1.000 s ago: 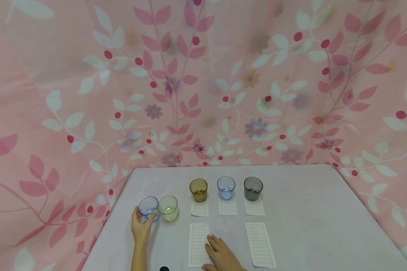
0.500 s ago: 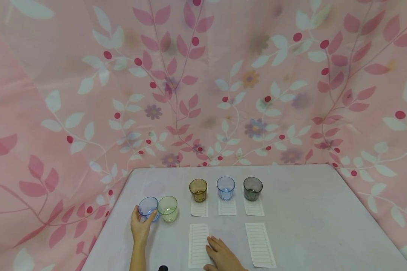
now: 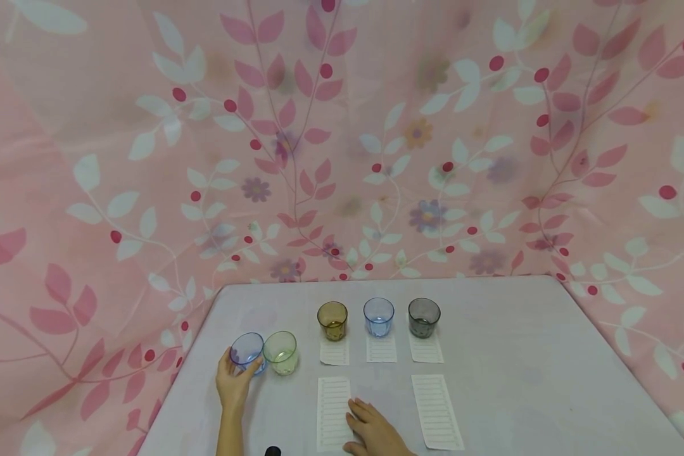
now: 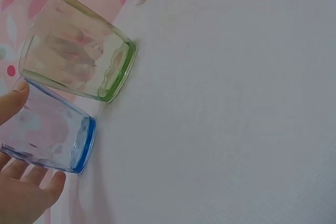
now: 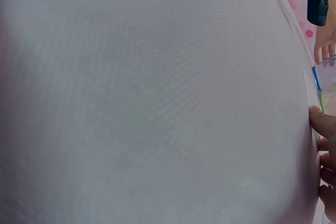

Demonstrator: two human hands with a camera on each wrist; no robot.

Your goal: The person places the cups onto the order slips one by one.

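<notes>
At the left of the table, my left hand (image 3: 234,380) grips a clear blue glass (image 3: 247,353), thumb on one side and fingers on the other. In the left wrist view this blue glass (image 4: 47,129) stands upright on its thick base. A pale green glass (image 3: 281,353) stands right beside it, close to my thumb. My right hand (image 3: 376,430) rests flat near the table's front, fingertips at the right edge of a lined paper strip (image 3: 333,411). In the right wrist view only part of the right hand (image 5: 326,156) shows, at the right edge.
An amber glass (image 3: 333,322), a light blue glass (image 3: 379,318) and a grey glass (image 3: 424,318) stand in a row at the back, each behind a small paper slip. Another paper strip (image 3: 437,411) lies at the right. A dark round object (image 3: 272,451) shows at the front edge.
The hands and glasses hold their places on the table; the left hand stays on the blue glass. The head view has shifted only slightly.
</notes>
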